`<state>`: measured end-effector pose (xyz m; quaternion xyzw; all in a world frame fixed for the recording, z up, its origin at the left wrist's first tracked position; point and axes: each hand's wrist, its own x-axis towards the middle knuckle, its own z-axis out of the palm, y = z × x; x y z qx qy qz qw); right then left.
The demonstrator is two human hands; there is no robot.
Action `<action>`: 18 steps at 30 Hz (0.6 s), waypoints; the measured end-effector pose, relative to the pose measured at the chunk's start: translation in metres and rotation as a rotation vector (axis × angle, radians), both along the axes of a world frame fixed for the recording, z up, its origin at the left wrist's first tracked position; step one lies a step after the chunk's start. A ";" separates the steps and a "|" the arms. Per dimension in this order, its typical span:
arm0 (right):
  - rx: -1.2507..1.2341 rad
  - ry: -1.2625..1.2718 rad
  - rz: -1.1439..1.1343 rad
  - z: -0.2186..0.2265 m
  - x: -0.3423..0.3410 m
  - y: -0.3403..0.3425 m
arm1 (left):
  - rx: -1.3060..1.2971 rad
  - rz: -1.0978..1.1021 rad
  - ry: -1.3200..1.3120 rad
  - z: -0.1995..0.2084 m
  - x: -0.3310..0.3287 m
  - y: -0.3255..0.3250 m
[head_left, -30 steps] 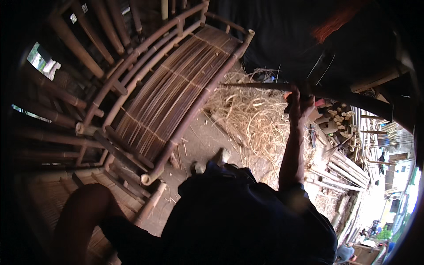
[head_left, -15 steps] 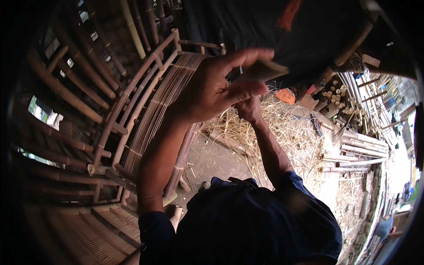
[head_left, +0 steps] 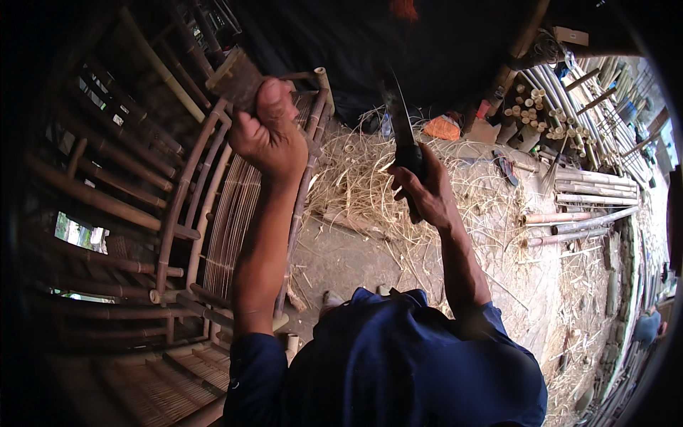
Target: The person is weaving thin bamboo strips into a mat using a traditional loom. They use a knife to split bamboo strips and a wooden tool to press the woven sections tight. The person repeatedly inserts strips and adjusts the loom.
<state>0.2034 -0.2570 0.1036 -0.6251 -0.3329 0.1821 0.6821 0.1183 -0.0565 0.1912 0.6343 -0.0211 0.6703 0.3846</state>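
Note:
My left hand (head_left: 276,139) is raised at the upper left with its fingers closed round a flat, brownish rectangular block (head_left: 237,80). The block has a paler edge; whether it is wood or stone I cannot tell. To the right, my right hand (head_left: 429,191) grips a knife (head_left: 400,117) by its dark handle. The blade points up and slightly left, its tip fading against a black cloth (head_left: 455,64). Block and blade are well apart. Below my left hand lies a bamboo bench (head_left: 238,213) with a slatted seat.
Pale bamboo shavings (head_left: 356,181) litter the ground ahead. Cut bamboo poles (head_left: 580,217) and a bundle of pole ends (head_left: 530,107) lie at the right, near an orange bag (head_left: 442,128). Another slatted bamboo seat (head_left: 163,388) stands at the lower left.
My hands have moved apart. The left one carried the block leftward and up; the right came out from behind it, and its knife now shows fully.

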 end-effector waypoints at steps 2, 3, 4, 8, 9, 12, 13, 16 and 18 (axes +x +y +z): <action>0.034 -0.011 0.016 0.010 0.003 -0.022 | -0.021 0.065 -0.022 0.002 0.009 -0.013; 0.050 -0.019 0.016 0.017 0.002 -0.035 | -0.006 -0.091 -0.021 -0.001 0.013 -0.016; 0.069 -0.009 0.010 0.023 0.000 -0.045 | 0.053 -0.126 0.082 0.004 0.016 -0.023; 0.058 -0.110 -0.058 0.044 -0.006 -0.072 | 0.117 -0.316 0.260 0.033 0.017 -0.046; 0.053 -0.210 -0.112 0.048 -0.009 -0.075 | 0.050 -0.365 0.200 0.040 0.019 -0.062; 0.007 -0.425 -0.222 0.067 -0.020 -0.083 | -0.036 -0.571 0.262 0.034 0.019 -0.062; 0.017 -0.469 -0.235 0.075 -0.025 -0.082 | -0.018 -0.585 0.271 0.028 0.020 -0.061; 0.090 -0.631 -0.271 0.092 -0.032 -0.078 | -0.002 -0.647 0.255 0.024 0.026 -0.069; 0.143 -0.630 -0.206 0.099 -0.032 -0.074 | 0.037 -0.628 0.283 0.024 0.030 -0.069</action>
